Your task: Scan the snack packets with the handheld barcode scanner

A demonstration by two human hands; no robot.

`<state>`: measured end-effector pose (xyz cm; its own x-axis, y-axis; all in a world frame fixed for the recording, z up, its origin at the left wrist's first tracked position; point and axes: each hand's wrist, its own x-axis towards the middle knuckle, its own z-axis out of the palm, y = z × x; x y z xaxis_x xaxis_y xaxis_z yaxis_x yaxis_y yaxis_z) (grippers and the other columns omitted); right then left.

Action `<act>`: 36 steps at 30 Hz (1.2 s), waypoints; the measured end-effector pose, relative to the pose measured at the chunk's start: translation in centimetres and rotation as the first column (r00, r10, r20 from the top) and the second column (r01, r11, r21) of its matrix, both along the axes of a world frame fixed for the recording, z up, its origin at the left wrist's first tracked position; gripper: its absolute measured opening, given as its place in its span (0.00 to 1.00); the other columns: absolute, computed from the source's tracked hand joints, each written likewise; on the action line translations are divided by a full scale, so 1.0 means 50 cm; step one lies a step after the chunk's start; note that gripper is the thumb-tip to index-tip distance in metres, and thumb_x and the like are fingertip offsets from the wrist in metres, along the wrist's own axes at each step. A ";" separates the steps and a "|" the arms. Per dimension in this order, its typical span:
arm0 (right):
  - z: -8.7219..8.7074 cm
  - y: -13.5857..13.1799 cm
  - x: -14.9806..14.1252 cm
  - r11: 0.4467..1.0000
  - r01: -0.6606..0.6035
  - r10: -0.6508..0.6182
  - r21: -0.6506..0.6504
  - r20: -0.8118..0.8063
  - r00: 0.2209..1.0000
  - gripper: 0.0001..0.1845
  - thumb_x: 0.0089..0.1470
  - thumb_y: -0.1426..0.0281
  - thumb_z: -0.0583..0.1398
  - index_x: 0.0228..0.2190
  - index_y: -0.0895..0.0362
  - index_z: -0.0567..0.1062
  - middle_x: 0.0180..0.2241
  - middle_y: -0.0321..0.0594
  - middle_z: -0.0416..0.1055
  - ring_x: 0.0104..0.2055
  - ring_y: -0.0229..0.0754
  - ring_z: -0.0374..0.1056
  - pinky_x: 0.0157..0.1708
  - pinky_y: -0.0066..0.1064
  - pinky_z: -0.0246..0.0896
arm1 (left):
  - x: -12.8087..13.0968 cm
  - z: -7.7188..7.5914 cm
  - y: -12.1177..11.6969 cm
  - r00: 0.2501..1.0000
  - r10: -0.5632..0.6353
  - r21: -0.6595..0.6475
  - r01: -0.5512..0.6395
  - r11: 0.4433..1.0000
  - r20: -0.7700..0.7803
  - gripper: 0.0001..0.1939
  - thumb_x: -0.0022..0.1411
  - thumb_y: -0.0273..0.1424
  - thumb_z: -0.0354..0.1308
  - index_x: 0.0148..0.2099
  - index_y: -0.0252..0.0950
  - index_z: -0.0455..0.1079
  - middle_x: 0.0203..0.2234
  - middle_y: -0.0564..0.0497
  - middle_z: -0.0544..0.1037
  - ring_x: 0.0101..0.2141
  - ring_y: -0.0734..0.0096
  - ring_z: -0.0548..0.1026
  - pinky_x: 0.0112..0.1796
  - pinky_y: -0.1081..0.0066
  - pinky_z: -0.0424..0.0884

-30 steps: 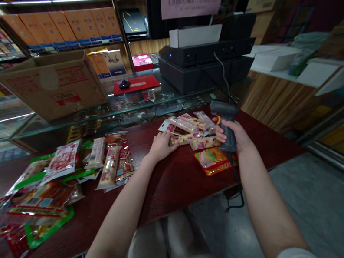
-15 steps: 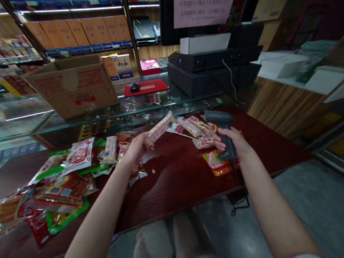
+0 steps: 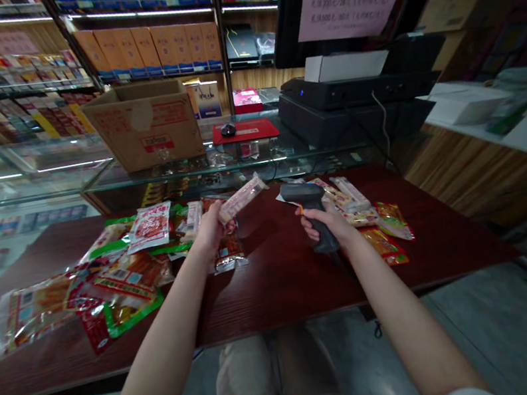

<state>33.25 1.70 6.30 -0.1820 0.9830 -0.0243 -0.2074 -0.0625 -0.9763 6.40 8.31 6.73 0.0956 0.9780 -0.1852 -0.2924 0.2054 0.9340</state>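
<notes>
My left hand (image 3: 213, 228) is closed round one end of a wrapped snack bar (image 3: 243, 199), pale with pinkish print, tilted up to the right above the table. My right hand (image 3: 324, 222) grips the handle of a dark grey barcode scanner (image 3: 309, 200), its head pointing left toward the bar. A heap of packaged snacks (image 3: 127, 274) in clear, red and green wrappers lies to the left of my left hand. Past the scanner, on the right, lies a smaller group of snack packs (image 3: 352, 199), partly hidden by my right hand.
The dark red table (image 3: 268, 284) stands before a glass counter (image 3: 178, 171). On the counter are an open cardboard box (image 3: 146, 133), a mouse (image 3: 228, 129) on a red mat (image 3: 252, 130), and black register equipment (image 3: 354, 105). Boxed goods (image 3: 152, 47) line the shelves behind.
The scanner in my right hand has moved left, closer to the snack bar, and its head now points left. My left hand still holds the bar. The whole view has shifted rightward.
</notes>
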 end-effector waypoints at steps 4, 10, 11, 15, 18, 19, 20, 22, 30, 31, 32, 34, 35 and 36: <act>-0.002 -0.006 0.020 0.999 0.037 -0.038 -0.023 -0.042 0.998 0.20 0.43 0.59 0.68 0.35 0.57 0.71 0.17 0.28 0.62 0.13 0.30 0.53 0.13 0.25 0.47 | -0.002 -0.012 0.006 0.999 0.031 0.009 -0.031 0.999 0.019 0.12 0.66 0.38 0.51 0.37 0.35 0.67 0.19 0.54 0.73 0.16 0.79 0.68 0.19 0.80 0.65; -0.009 -0.010 0.022 0.998 0.032 -0.034 -0.050 -0.040 0.999 0.18 0.45 0.60 0.67 0.34 0.58 0.71 0.17 0.28 0.62 0.13 0.30 0.53 0.13 0.25 0.50 | -0.001 -0.007 0.003 0.997 0.077 0.008 -0.076 0.997 -0.030 0.12 0.65 0.38 0.53 0.34 0.35 0.66 0.18 0.55 0.71 0.16 0.79 0.67 0.18 0.79 0.63; -0.010 -0.009 0.022 0.998 0.028 -0.030 -0.051 -0.042 0.999 0.18 0.45 0.61 0.67 0.34 0.58 0.71 0.17 0.28 0.62 0.13 0.30 0.53 0.13 0.25 0.50 | 0.000 -0.005 0.003 0.996 0.080 0.005 -0.079 0.997 -0.034 0.12 0.65 0.38 0.53 0.34 0.35 0.66 0.18 0.55 0.71 0.16 0.79 0.67 0.18 0.79 0.63; -0.012 -0.009 0.023 0.999 0.019 -0.021 -0.043 -0.056 0.998 0.18 0.44 0.61 0.67 0.33 0.57 0.70 0.17 0.27 0.62 0.13 0.30 0.52 0.12 0.24 0.49 | 0.003 -0.004 0.001 0.996 0.085 0.032 -0.085 0.996 -0.022 0.13 0.64 0.38 0.54 0.31 0.35 0.64 0.16 0.56 0.68 0.15 0.79 0.64 0.17 0.80 0.62; -0.012 -0.011 0.022 0.999 0.019 -0.020 -0.035 -0.054 0.998 0.17 0.45 0.61 0.67 0.32 0.57 0.70 0.17 0.27 0.62 0.13 0.30 0.53 0.12 0.24 0.50 | 0.004 -0.005 0.000 0.997 0.080 0.052 -0.079 0.996 -0.016 0.13 0.63 0.38 0.56 0.30 0.35 0.63 0.15 0.57 0.67 0.15 0.79 0.64 0.17 0.79 0.61; -0.012 -0.012 0.022 0.999 0.018 -0.019 -0.032 -0.053 0.998 0.16 0.45 0.61 0.67 0.32 0.57 0.70 0.17 0.27 0.63 0.13 0.30 0.53 0.12 0.24 0.50 | 0.004 -0.006 -0.001 0.997 0.074 0.052 -0.073 0.996 -0.018 0.13 0.62 0.39 0.56 0.30 0.35 0.64 0.16 0.56 0.68 0.16 0.79 0.64 0.17 0.79 0.61; -0.012 -0.012 0.021 0.999 0.017 -0.018 -0.029 -0.053 0.998 0.16 0.46 0.61 0.67 0.32 0.57 0.70 0.17 0.27 0.62 0.13 0.30 0.53 0.13 0.24 0.51 | 0.004 -0.007 0.000 0.997 0.069 0.053 -0.068 0.996 -0.022 0.14 0.62 0.39 0.56 0.31 0.34 0.64 0.16 0.56 0.68 0.16 0.79 0.65 0.18 0.79 0.62; -0.012 -0.013 0.021 1.000 0.012 -0.014 -0.028 -0.059 0.998 0.16 0.46 0.61 0.67 0.32 0.57 0.70 0.17 0.27 0.62 0.13 0.30 0.53 0.13 0.24 0.51 | 0.002 -0.010 0.001 0.997 0.060 0.059 -0.058 0.997 -0.038 0.15 0.62 0.41 0.57 0.31 0.34 0.65 0.17 0.55 0.69 0.17 0.78 0.66 0.19 0.78 0.63; -0.013 -0.010 0.025 1.000 0.015 -0.016 -0.010 -0.097 0.995 0.19 0.46 0.62 0.66 0.39 0.56 0.69 0.18 0.27 0.63 0.13 0.30 0.53 0.12 0.23 0.50 | -0.015 -0.008 -0.014 0.759 0.327 0.513 0.011 0.859 -0.563 0.22 0.66 0.44 0.47 0.38 0.33 0.75 0.26 0.48 0.75 0.30 0.66 0.73 0.36 0.67 0.70; -0.015 -0.009 0.025 1.000 0.013 -0.014 -0.010 -0.099 0.995 0.19 0.47 0.62 0.66 0.39 0.56 0.69 0.18 0.27 0.63 0.13 0.30 0.53 0.12 0.23 0.50 | -0.019 -0.001 -0.021 0.646 0.438 0.607 0.049 0.794 -0.625 0.22 0.66 0.43 0.47 0.43 0.34 0.76 0.31 0.46 0.76 0.35 0.63 0.74 0.41 0.66 0.70; -0.016 -0.008 0.025 1.000 0.011 -0.012 -0.011 -0.100 0.995 0.19 0.47 0.62 0.66 0.39 0.56 0.69 0.18 0.27 0.64 0.13 0.30 0.53 0.12 0.24 0.50 | -0.024 0.008 -0.029 0.524 0.538 0.670 0.086 0.737 -0.660 0.22 0.67 0.42 0.48 0.48 0.35 0.76 0.36 0.44 0.77 0.40 0.61 0.74 0.44 0.64 0.69; -0.020 -0.006 0.025 1.000 0.009 -0.010 -0.010 -0.100 0.995 0.19 0.48 0.62 0.66 0.39 0.56 0.68 0.18 0.27 0.64 0.13 0.30 0.53 0.13 0.24 0.51 | -0.036 0.029 -0.043 0.282 0.668 0.715 0.113 0.690 -0.689 0.23 0.67 0.41 0.47 0.56 0.38 0.74 0.42 0.41 0.76 0.46 0.55 0.72 0.48 0.58 0.66; -0.021 -0.006 0.025 1.000 0.010 -0.011 -0.008 -0.100 0.995 0.19 0.48 0.62 0.66 0.39 0.56 0.68 0.18 0.27 0.64 0.13 0.30 0.53 0.13 0.24 0.51 | -0.045 0.039 -0.048 0.175 0.697 0.716 0.098 0.691 -0.696 0.23 0.68 0.40 0.47 0.58 0.39 0.73 0.43 0.40 0.75 0.48 0.52 0.72 0.49 0.55 0.65; -0.023 -0.005 0.024 1.000 0.012 -0.012 -0.006 -0.100 0.995 0.18 0.48 0.62 0.66 0.38 0.56 0.68 0.18 0.27 0.64 0.14 0.30 0.53 0.13 0.24 0.51 | -0.054 0.047 -0.052 0.082 0.709 0.714 0.063 0.698 -0.700 0.23 0.68 0.40 0.47 0.59 0.40 0.72 0.45 0.38 0.74 0.49 0.48 0.70 0.50 0.51 0.63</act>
<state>34.47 1.44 5.16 -0.1720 0.9850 -0.0121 -0.3048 -0.0649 -0.9502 3.70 5.69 9.08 -0.1144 0.7691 0.6289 0.9181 -0.1600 0.3626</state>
